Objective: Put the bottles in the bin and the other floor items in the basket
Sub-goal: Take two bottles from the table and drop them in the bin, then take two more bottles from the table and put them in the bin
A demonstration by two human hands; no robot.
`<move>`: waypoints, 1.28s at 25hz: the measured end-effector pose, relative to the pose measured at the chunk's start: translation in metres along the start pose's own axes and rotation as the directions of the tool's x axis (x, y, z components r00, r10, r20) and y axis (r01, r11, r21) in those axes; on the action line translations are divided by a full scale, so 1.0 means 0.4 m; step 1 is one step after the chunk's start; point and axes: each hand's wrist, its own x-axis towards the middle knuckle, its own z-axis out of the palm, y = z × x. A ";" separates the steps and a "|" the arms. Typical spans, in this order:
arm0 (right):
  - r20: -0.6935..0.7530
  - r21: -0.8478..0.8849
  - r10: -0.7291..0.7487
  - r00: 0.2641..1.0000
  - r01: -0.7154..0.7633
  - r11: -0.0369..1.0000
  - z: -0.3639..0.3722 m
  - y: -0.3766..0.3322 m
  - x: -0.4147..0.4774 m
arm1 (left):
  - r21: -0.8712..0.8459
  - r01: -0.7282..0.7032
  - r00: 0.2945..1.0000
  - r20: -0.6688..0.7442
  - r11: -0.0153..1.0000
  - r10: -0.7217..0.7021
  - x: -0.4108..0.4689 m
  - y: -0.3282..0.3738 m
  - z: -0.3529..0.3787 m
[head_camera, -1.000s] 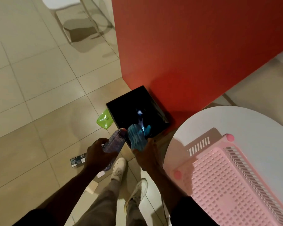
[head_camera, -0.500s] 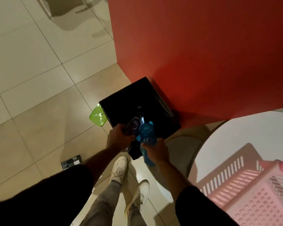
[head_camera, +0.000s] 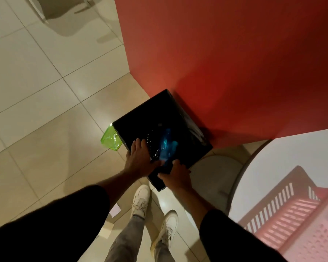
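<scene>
The black square bin stands on the floor against the red wall. Inside it, a blue bottle and a clear bottle show as blurred streaks, free of my hands. My left hand hovers over the bin's near-left corner with fingers spread and empty. At the bin's near edge is my right hand, fingers loosely apart, nothing in it. The pink slatted basket sits on the white round table at the lower right.
A green translucent item lies on the tiles touching the bin's left side. Pieces of paper or card lie on the floor by my left foot. The red wall rises behind the bin. White chair legs stand at the top left.
Both hands carried the bottles over the bin and let them go; the bottles now drop inside it. The view has swung left, pushing the basket toward the lower right.
</scene>
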 end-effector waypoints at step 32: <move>-0.247 0.387 0.341 0.907 -0.230 0.893 0.272 0.696 -1.084 | 0.328 -0.942 0.313 0.789 0.070 0.528 -0.941 0.205 0.171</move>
